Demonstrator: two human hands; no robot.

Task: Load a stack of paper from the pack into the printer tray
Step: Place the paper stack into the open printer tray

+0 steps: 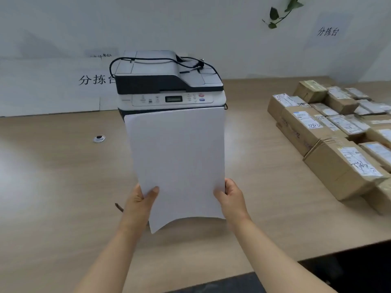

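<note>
A thin stack of white paper [176, 161] is held up in front of me, its far edge covering the lower front of the printer [167, 85]. My left hand [140, 199] grips the stack's left edge near the bottom, thumb on top. My right hand [229, 196] grips its right edge. The near corners of the paper sag and curl. The grey and white printer stands on the wooden table [53, 176] with a black power cable [152, 59] lying over its lid. The printer tray and the paper pack are hidden or out of view.
Several taped cardboard parcels [338, 149] with shipping labels crowd the table's right side. A small round cable grommet [99, 138] sits left of the printer. A white wall with signs stands behind. The table's near edge runs at lower right.
</note>
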